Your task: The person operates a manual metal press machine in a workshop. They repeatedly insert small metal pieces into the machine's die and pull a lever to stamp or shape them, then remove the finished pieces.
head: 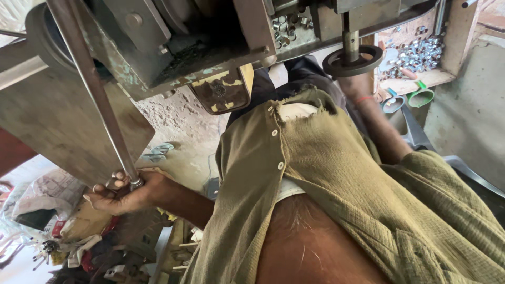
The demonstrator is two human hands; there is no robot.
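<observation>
Olive shirt (336, 173) fills the lower right; left hand (118, 192) clenches the press lever (100, 100) at left centre, mid-pull. Right hand (353, 79), upper right, is mostly hidden; its grip is unclear.

Soft daylight, brightest at the left edge; machine underside in shadow; edges stretched, slight blur throughout.

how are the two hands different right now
The left hand is in plain view, fingers closed round the end of the long metal rod. The right hand is mostly hidden behind the black wheel, so its grip cannot be told. The right wrist bears a red thread; none shows on the left. Both are bare and at the machine.
</observation>
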